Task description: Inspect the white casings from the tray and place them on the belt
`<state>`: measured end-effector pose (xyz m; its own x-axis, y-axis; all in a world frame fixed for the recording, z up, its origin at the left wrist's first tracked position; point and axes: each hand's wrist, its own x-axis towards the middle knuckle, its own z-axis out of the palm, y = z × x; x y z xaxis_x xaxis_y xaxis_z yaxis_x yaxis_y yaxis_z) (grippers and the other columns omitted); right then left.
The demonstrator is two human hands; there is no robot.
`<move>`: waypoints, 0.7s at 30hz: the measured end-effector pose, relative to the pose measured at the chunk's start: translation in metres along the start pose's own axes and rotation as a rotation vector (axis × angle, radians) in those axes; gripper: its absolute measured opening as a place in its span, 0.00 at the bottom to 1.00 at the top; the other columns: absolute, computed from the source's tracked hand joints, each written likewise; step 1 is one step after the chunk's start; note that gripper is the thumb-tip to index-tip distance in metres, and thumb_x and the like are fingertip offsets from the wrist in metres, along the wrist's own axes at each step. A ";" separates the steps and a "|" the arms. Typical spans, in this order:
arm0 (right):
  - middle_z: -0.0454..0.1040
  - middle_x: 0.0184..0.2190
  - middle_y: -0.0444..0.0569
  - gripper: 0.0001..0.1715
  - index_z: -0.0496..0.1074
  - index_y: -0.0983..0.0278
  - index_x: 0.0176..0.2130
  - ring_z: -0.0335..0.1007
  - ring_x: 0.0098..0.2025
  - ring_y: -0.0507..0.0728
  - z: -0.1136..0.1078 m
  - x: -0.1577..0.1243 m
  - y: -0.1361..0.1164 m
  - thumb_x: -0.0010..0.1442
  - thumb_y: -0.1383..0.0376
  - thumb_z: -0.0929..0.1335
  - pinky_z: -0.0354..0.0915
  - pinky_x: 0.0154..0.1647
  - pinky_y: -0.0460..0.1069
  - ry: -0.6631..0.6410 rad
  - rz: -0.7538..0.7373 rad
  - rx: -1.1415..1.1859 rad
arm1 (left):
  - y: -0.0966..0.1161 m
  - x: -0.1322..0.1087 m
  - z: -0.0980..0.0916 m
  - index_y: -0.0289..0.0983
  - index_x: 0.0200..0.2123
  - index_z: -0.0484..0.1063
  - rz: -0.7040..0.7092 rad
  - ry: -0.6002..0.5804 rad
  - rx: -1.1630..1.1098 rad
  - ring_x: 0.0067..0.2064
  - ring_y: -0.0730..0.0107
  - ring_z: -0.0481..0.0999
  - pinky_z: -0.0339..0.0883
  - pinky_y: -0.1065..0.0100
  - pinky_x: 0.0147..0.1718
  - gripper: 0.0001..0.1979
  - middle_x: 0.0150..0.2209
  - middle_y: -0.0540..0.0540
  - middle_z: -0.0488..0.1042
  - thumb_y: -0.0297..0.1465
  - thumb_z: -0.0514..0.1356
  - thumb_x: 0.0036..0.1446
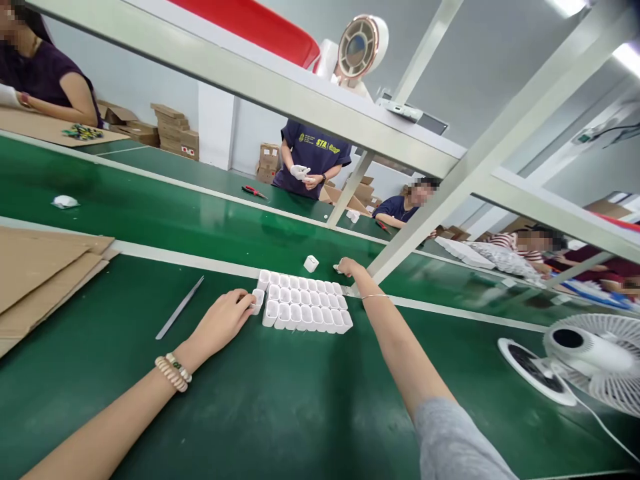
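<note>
Several small white plastic cups point(305, 307) stand packed in rows on the green table point(280, 407). My left hand point(223, 322) rests at the block's left end, fingers curled on one white cup point(257, 300) there. My right hand point(349, 268) reaches past the block's far right corner, fingers closed on a small white piece that I cannot make out. One loose white cup point(311, 263) lies just beyond the block, left of my right hand.
Metal tweezers point(180, 307) lie left of my left hand. Flat cardboard sheets point(40, 277) sit at far left. A white desk fan point(580, 363) stands at right. A white frame post point(430, 220) rises behind my right hand. Other people work across the belt.
</note>
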<state>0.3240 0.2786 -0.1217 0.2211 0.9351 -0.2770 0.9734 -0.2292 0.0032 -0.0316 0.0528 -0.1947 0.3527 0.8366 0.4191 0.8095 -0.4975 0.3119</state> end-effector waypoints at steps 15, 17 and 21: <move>0.72 0.50 0.63 0.20 0.70 0.74 0.49 0.70 0.53 0.64 -0.029 -0.055 -0.020 0.61 0.63 0.70 0.66 0.53 0.56 0.359 -0.137 0.203 | 0.014 -0.009 -0.025 0.38 0.46 0.64 -0.016 0.217 -0.193 0.42 0.62 0.75 0.71 0.62 0.38 0.10 0.47 0.41 0.69 0.37 0.52 0.66; 0.74 0.50 0.63 0.21 0.70 0.74 0.50 0.71 0.53 0.63 -0.034 -0.077 -0.024 0.61 0.61 0.69 0.66 0.52 0.52 0.413 -0.258 0.277 | 0.016 -0.011 -0.027 0.38 0.49 0.62 -0.004 0.255 -0.224 0.45 0.61 0.75 0.72 0.61 0.40 0.12 0.49 0.41 0.69 0.36 0.54 0.65; 0.76 0.47 0.54 0.26 0.68 0.65 0.52 0.76 0.44 0.60 -0.020 -0.145 -0.039 0.57 0.56 0.72 0.71 0.45 0.53 0.272 -0.719 0.937 | 0.021 -0.013 -0.030 0.39 0.54 0.59 0.036 0.342 -0.307 0.50 0.60 0.74 0.73 0.59 0.46 0.18 0.50 0.41 0.70 0.34 0.58 0.62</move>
<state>0.2547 0.1573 -0.0624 -0.2370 0.9298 0.2817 0.4832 0.3644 -0.7961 -0.0332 0.0244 -0.1680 0.1611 0.7199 0.6751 0.6046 -0.6127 0.5090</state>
